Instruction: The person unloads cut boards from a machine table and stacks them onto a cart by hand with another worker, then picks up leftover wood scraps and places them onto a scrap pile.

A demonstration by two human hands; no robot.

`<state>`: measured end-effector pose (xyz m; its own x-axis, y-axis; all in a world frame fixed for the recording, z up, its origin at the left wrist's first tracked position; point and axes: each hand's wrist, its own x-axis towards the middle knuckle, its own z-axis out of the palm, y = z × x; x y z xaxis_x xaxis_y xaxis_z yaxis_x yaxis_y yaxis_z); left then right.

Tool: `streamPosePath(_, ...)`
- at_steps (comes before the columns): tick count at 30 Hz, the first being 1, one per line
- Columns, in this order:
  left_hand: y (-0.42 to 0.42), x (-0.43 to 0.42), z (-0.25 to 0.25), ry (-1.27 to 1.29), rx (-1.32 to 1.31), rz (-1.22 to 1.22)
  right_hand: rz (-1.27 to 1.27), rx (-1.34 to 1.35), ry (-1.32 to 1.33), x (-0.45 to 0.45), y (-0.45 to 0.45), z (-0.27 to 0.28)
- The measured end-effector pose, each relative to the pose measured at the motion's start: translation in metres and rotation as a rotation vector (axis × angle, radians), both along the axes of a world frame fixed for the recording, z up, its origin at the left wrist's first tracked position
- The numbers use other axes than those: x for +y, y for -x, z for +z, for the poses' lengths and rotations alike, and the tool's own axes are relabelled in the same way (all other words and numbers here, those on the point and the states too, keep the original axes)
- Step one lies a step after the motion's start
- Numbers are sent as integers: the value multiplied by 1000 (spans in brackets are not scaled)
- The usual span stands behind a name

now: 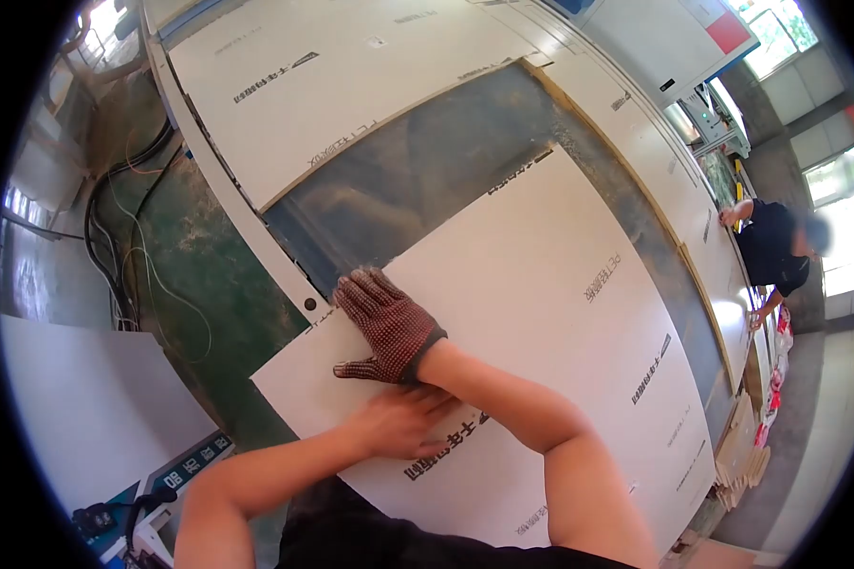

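My right hand, in a dark red dotted work glove, lies palm down at the left part of a large white printed board. Its fingers are stretched out and the thumb points left. Beneath my right wrist is my bare left hand, slightly blurred, its fingers extended over the same board beside the black lettering. Neither hand holds anything. The board sits askew on a dark grey work surface, its near left corner sticking out past the table edge.
Another white printed board lies farther back. A wooden strip runs along the right. Cables trail on the green floor at left. A co-worker bends over the table's right side. Stacked offcuts are at lower right.
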<state>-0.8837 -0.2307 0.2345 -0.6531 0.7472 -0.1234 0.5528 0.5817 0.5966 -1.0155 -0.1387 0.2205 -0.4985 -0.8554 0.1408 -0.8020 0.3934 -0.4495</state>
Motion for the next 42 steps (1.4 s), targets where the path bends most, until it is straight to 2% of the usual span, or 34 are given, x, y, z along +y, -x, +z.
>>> streamPosePath(3, 4, -3, -1, -80, 154, -42, 25, 14, -111, 26, 48, -9)
streamPosePath(4, 3, -4, -3, -105, 161, -28, -85, -39, -133, 52, 84, -7)
streamPosePath(5, 3, -3, -5, -113, 160, -22, -263, 49, -273, 85, 131, -36)
streamPosePath(6, 1, -3, -6, -121, 153, -9, -480, 97, -184, 121, 173, -48)
streamPosePath(7, 2, -3, -7, -123, 149, 4, -521, 45, -171, 154, 215, -29)
streamPosePath(8, 4, -3, -6, -147, 125, 33, -543, 202, -167, 190, 258, -48)
streamPosePath(10, 6, -4, -4, -146, 122, 43, -724, 202, -180, 243, 337, -51)
streamPosePath(11, 6, -5, -4, -141, 124, 43, -820, 204, -186, 252, 353, -58)
streamPosePath(12, 9, -5, -5, -160, 108, 48, -949, -54, -234, 234, 341, -16)
streamPosePath(13, 13, -5, -4, -176, 98, 54, -1054, 73, -265, 240, 364, -35)
streamPosePath(15, 9, -6, -3, -181, 66, 69, -1021, 39, -313, 239, 368, -34)
streamPosePath(16, 10, -5, -2, -179, 63, 72, -973, 268, -196, 236, 362, -44)
streamPosePath(19, 12, -1, 0, -182, 81, 70, -771, 230, -203, 232, 339, -35)
streamPosePath(20, 12, -2, 1, -176, 87, 69, -664, 323, -92, 229, 334, -52)
streamPosePath(21, 10, -3, 0, -179, 88, 71, -655, 263, -55, 204, 295, -39)
streamPosePath(22, 9, -3, -4, -183, 90, 72, -534, 325, 43, 191, 272, -47)
streamPosePath(23, 7, -2, -8, -187, 89, 77, -442, 386, 24, 172, 246, -48)
streamPosePath(26, 7, -1, -12, -187, 124, 55, -300, 194, -81, 88, 132, -4)
streamPosePath(29, 6, -6, -17, -263, 155, 56, -123, 180, -50, 63, 99, -14)
streamPosePath(31, 3, -8, -18, -271, 157, 66, -153, 95, -119, 78, 124, -23)
streamPosePath(33, 0, -7, -22, -293, 173, 75, -362, 130, -208, 86, 137, -26)
streamPosePath(37, -6, -5, -31, -313, 210, 86, -486, 279, -296, 42, 84, -36)
streamPosePath(38, -7, -4, -35, -308, 218, 101, -484, 148, -281, 18, 58, -23)
streamPosePath(40, -25, 6, -70, -396, 241, 225, -314, 232, -217, -26, -2, -40)
streamPosePath(41, -31, 9, -74, -437, 252, 281, -210, 30, -231, -59, -40, -16)
streamPosePath(42, -19, 9, -81, -347, 339, 125, -113, -33, -253, -92, -78, -6)
